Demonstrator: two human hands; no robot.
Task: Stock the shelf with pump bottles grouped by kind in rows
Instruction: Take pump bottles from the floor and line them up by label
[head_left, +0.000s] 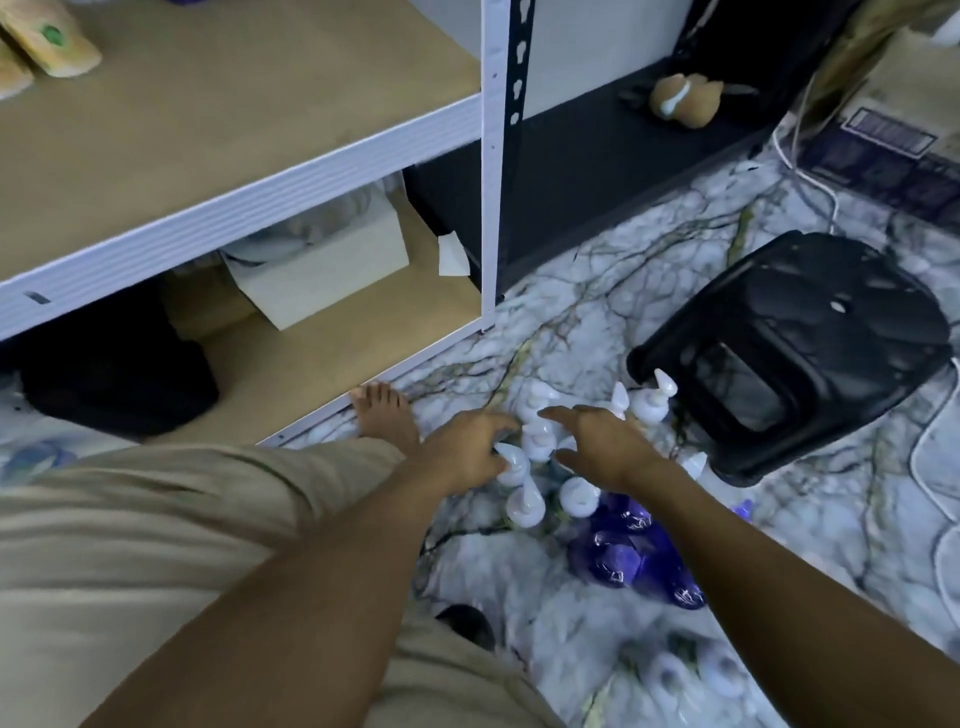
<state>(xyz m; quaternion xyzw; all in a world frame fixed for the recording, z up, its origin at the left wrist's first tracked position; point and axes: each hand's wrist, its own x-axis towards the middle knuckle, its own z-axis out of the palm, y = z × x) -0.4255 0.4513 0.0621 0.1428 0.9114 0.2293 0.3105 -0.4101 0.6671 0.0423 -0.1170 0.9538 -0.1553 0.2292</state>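
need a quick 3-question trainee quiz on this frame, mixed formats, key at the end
1. True or false: the white pump bottles stand on the upper shelf board.
2. What sits just right of the bottles? A) black stool B) red bucket C) wire basket
3. Fill in: the ____ hand's fingers are spread over the bottles.

Key: 1 false, they are on the floor; 2 A; 3 right hand.
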